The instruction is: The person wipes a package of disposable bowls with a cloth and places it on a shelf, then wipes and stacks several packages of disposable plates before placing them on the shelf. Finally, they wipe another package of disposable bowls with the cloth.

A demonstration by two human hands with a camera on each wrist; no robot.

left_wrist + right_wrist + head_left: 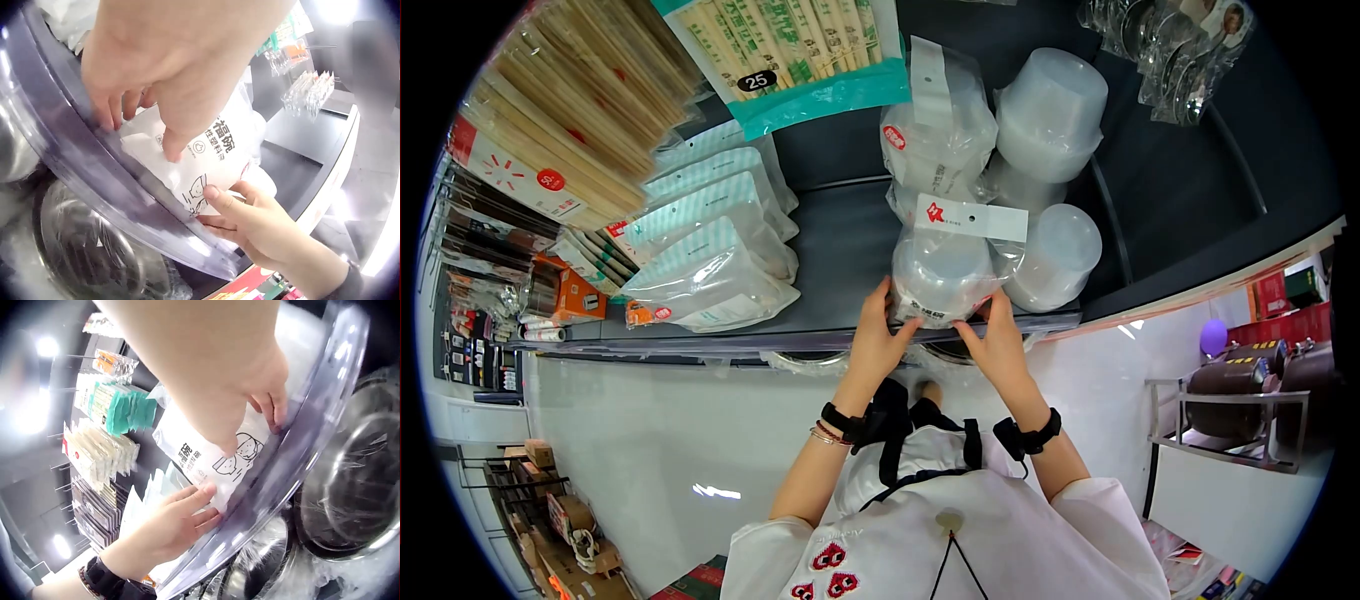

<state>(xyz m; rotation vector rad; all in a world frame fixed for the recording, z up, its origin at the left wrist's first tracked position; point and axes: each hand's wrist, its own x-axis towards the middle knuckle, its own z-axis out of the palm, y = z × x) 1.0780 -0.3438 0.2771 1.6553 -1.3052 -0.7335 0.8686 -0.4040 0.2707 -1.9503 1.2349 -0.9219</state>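
Observation:
A clear bag of plastic bowls with a white header card sits at the front edge of the shelf. My left hand holds its left side, thumb on the printed front and fingers round the side. On the opposite side my right hand grips it the same way. Black print and a line drawing show on the bag front in the left wrist view. Both thumbs press that front in the right wrist view, where my right hand hides part of it.
Behind stands another bagged bowl pack, with stacked clear bowls to the right. White-and-teal bags line the left, below hanging chopstick packs. A clear plastic strip edges the shelf, and wrapped round lids lie below.

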